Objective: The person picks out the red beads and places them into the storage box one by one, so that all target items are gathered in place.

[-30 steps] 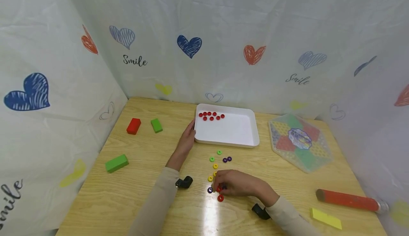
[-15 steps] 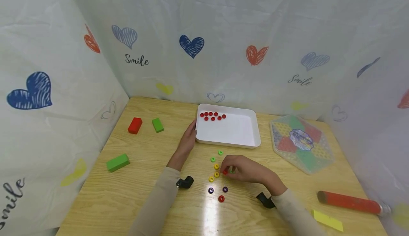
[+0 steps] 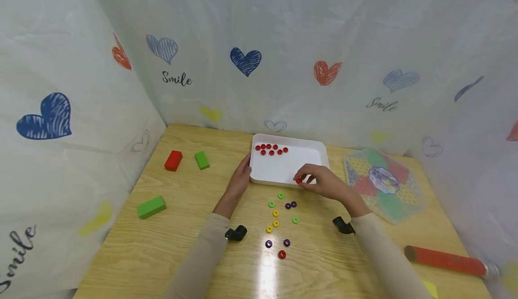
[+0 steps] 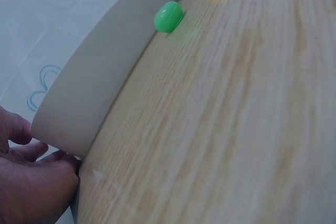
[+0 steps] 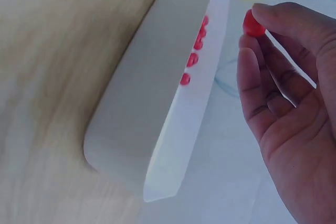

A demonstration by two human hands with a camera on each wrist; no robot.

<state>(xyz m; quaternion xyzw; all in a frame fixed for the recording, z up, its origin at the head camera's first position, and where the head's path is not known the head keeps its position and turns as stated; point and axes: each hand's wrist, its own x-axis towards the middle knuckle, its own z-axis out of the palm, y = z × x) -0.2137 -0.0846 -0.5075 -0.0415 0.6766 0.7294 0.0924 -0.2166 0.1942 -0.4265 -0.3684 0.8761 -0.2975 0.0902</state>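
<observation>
A white tray (image 3: 279,166) stands at the back of the table, with several red ring beads (image 3: 271,152) in its far left part. My left hand (image 3: 239,180) grips the tray's left side; in the left wrist view its thumb and fingers (image 4: 31,150) meet the tray's corner. Over the tray's front right edge, my right hand (image 3: 325,183) pinches a red ring bead (image 5: 254,23) between thumb and fingertip. In front of the tray lie green beads (image 3: 281,195), yellow beads (image 3: 276,213), purple beads (image 3: 287,243) and one red bead (image 3: 282,254).
To the left lie a red block (image 3: 173,160), a small green block (image 3: 202,160) and a larger green block (image 3: 151,207). A clear hexagonal case (image 3: 384,182) stands right of the tray. Nearer on the right are a red tube (image 3: 447,261) and a yellow piece (image 3: 431,288).
My right hand has picked up a red bead from among the loose beads and carried it forward to the tray. My left hand keeps its place at the tray's side.
</observation>
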